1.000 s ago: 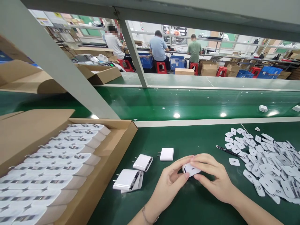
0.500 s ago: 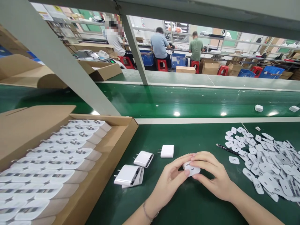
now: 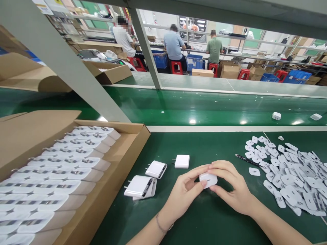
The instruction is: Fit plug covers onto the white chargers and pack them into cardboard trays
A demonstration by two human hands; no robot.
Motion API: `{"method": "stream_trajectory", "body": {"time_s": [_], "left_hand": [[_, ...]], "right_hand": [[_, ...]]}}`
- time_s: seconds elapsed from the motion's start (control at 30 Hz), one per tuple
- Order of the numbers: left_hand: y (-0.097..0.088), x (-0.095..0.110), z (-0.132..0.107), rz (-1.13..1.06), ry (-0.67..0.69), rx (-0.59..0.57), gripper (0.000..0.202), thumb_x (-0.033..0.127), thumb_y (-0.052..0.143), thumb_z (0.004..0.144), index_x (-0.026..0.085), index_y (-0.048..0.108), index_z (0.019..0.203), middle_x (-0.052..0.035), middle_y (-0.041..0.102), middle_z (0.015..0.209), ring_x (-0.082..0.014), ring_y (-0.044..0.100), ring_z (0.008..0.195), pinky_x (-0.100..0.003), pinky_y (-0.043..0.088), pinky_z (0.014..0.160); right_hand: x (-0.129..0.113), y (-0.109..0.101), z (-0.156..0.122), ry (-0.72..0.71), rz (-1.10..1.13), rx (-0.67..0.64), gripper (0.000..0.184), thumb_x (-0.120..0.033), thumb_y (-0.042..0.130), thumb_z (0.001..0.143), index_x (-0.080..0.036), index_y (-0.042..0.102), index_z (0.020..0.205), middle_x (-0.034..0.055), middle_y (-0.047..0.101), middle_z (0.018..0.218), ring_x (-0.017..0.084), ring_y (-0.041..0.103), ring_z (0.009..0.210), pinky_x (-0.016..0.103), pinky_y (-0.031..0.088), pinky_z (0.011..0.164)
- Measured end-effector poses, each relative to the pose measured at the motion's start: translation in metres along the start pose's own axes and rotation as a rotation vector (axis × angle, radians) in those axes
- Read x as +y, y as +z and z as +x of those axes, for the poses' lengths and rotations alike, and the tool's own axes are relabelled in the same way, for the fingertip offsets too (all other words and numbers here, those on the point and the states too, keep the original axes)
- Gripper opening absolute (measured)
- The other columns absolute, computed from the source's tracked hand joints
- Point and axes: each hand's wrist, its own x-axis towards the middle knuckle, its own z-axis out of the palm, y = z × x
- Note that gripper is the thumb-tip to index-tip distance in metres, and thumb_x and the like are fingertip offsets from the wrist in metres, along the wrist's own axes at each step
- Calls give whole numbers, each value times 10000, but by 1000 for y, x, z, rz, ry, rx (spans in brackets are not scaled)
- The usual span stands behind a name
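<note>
Belt adapters [image 3: 276, 116] slid left, covers [image 3: 288, 179] near hands [image 3: 237, 190]

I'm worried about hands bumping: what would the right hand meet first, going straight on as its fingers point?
Likely the left hand, its fingertips close before those of the right hand at the white charger both hold; whether they touch is unclear.

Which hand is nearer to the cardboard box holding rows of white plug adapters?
Left. The left hand is right of the box, past the loose adapters; the right hand is farther right.

Hands [image 3: 183, 192] together, fingers [image 3: 222, 165] bent
</note>
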Motion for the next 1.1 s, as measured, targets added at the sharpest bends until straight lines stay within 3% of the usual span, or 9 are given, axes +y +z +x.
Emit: {"method": "stream_trajectory", "body": {"time_s": [0.13, 0.3, 0.5, 0.6, 0.73, 1.0, 1.1], "left_hand": [[-3, -2, 0, -53, 17, -18, 307, 236, 626, 795, 182, 633, 1097, -83, 637, 1185, -250, 558, 1124, -338, 443, 975], [-1, -7, -2, -133, 96, -37, 391, 237, 620, 821, 246, 446, 1171, -73, 628, 1165, -193, 598, 1023, -290, 492, 867], [3, -16, -5, -14, 115, 8, 430, 224, 579, 851, 299, 324, 1189, -69, 543, 1242, -171, 554, 1036, -228, 503, 735], [6, -18, -6, 12, 136, 25, 443, 219, 568, 856, 316, 301, 1196, -68, 530, 1262, -167, 561, 1014, -212, 512, 670], [10, -19, -5, -22, 139, 18, 435, 232, 562, 860, 321, 302, 1197, -69, 504, 1308, -189, 538, 1094, -241, 533, 718], [8, -11, 4, -81, 60, -3, 455, 291, 646, 796, 304, 405, 1182, -45, 322, 1424, -233, 439, 1222, -307, 508, 876], [3, -12, 9, -74, -7, 128, 393, 355, 618, 808, 247, 461, 1152, -77, 481, 1235, -232, 521, 1106, -317, 543, 795]], "right_hand": [[0, -1, -2, 236, 116, -17, 393, -270, 595, 832, -289, 504, 1213, 62, 519, 1221, 208, 516, 1100, 376, 447, 956], [0, 1, 2, 504, 506, -138, 374, -373, 504, 881, -276, 480, 1241, 63, 560, 1171, 186, 574, 1006, 339, 493, 876], [-2, 7, 6, 477, 593, -119, 284, -374, 421, 923, -260, 589, 1122, 31, 574, 1174, 183, 501, 1131, 312, 382, 987], [-4, 11, 4, 464, 561, -65, 264, -374, 412, 923, -240, 601, 1050, 36, 588, 1108, 172, 547, 1009, 284, 432, 891], [-5, 14, 3, 469, 533, 7, 266, -401, 409, 916, -229, 608, 955, 31, 601, 1008, 152, 579, 850, 256, 470, 756], [2, 8, 3, 511, 521, 33, 297, -417, 430, 908, -234, 641, 1008, 50, 581, 1236, 203, 474, 1212, 340, 361, 1020], [6, 7, 4, 512, 493, 165, 306, -440, 445, 895, -235, 635, 1021, 56, 602, 1219, 208, 494, 1199, 352, 377, 1013]]}}
